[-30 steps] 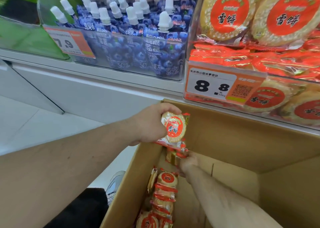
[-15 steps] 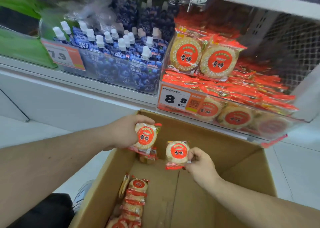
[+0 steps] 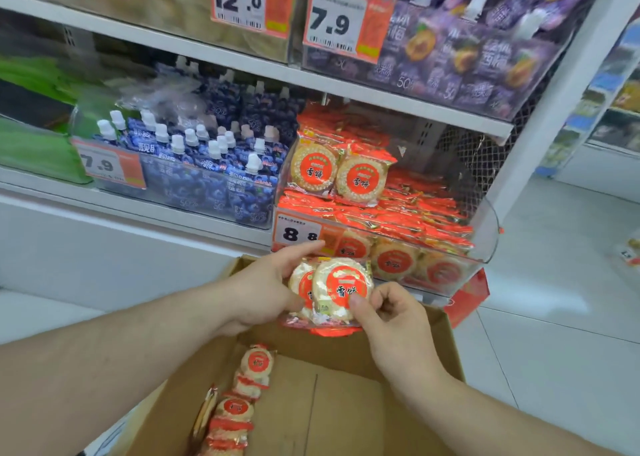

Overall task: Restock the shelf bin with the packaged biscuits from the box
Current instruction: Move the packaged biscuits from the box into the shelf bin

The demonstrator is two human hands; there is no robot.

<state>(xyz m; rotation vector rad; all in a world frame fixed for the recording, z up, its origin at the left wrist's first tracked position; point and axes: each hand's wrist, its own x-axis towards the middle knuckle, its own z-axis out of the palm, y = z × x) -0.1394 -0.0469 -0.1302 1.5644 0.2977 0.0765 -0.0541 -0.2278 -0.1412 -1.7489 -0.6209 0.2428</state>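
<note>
Round crinkly-wrapped biscuit packs (image 3: 242, 400) line the brown cardboard box (image 3: 346, 403), above it the left hand (image 3: 266, 289) and right hand (image 3: 391, 320) pinch two overlapping glossy biscuit packets (image 3: 332, 291) before the clear plastic shelf bin (image 3: 485, 227) heaped with them.

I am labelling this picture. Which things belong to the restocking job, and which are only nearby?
Job: biscuit packs in hands, left hand, right hand, cardboard box, packs left in box, biscuit bin.

Nearby: blue pouches, purple pouches, price tags.
</note>
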